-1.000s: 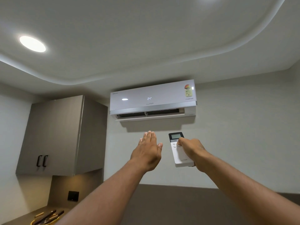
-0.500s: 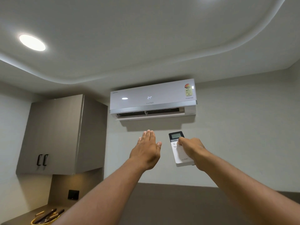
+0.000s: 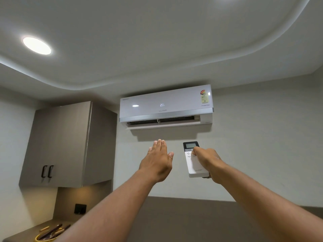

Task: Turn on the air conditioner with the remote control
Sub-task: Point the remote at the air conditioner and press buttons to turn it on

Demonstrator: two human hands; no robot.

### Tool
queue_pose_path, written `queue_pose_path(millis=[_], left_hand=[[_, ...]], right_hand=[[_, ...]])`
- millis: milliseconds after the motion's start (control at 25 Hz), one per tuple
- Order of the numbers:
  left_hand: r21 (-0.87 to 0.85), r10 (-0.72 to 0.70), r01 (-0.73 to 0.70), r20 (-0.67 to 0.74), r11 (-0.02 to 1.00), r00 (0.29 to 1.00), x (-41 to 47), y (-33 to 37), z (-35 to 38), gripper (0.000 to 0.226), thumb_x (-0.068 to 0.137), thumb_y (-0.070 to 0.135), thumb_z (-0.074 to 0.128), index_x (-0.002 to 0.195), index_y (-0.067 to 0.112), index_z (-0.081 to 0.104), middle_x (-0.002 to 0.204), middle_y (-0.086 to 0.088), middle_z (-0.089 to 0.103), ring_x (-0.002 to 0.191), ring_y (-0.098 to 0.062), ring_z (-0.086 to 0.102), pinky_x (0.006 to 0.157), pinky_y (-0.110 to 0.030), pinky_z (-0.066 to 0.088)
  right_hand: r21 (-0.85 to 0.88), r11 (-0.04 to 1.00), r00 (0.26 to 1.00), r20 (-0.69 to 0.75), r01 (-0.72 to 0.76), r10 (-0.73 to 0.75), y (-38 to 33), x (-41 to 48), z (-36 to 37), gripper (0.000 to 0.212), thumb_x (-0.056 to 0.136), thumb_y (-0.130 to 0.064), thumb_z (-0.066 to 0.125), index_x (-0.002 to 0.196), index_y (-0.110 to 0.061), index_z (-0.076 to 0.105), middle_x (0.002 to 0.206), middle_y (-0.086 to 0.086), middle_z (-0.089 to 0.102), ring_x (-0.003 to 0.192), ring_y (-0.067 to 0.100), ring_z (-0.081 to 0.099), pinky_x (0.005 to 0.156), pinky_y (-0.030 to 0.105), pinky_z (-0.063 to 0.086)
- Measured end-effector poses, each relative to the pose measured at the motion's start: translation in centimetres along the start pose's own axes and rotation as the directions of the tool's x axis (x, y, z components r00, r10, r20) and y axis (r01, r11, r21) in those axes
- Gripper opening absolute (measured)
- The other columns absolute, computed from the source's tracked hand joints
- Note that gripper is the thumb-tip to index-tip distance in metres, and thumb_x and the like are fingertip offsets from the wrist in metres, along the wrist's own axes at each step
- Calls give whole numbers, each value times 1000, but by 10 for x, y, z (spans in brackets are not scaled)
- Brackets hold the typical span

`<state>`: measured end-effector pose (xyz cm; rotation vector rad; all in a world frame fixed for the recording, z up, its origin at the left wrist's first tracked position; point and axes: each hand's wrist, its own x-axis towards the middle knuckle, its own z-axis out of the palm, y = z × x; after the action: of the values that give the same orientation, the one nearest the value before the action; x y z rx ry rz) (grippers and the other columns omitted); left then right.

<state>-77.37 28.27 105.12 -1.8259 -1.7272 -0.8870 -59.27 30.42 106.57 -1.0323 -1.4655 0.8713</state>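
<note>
1. The AC (image 3: 166, 106) is mounted high on the wall, just under the ceiling, with its flap open at the bottom and "20" lit on its front panel.
2. The right hand (image 3: 207, 160) is closed around the remote (image 3: 193, 162), holding it upright and pointed up at the AC.
3. The right thumb rests on the buttons just below the remote's small grey screen.
4. The remote is white with a dark top end and sits in the air below the AC's right half, well apart from it.
5. The left hand (image 3: 158, 162) is open and holds nothing, with fingers straight and together, palm turned toward the AC.
6. The left hand hangs below the AC's flap, just beside the remote but not touching it.
7. A cabinet (image 3: 66, 144) with two dark handles hangs on the wall left of the AC.
8. A round lamp (image 3: 37, 45) glows in the ceiling at upper left.
9. At the lower left corner, a yellow bowl (image 3: 42, 239) of utensils stands on the table (image 3: 21, 235).
</note>
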Motion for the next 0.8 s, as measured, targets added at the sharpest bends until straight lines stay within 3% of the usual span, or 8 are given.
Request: queue_pose_path(millis=[640,800], left_hand=[[-41,12,-12,2,999,1000,4,0,4,63,100,41,15,152,9,1,163,-7,-2,148,-18,-5,117,-33,-1],[-107,68,-67,9,992,998,14,31,24,63,100,42,16,152,9,0,163,-7,-3,148,-18,-5,117,-34,-1]], right_hand=[[1,1000,999,-33,-18,18,5,2,1,16,81,-26,53,77,-12,61,72,10,64,57,26,60,48,23,43],[-22,999,993,-111,-30,28,15,0,-30,16,82,-25,52,77,-13,61,72,8,63,55,25,59,45,21,40]])
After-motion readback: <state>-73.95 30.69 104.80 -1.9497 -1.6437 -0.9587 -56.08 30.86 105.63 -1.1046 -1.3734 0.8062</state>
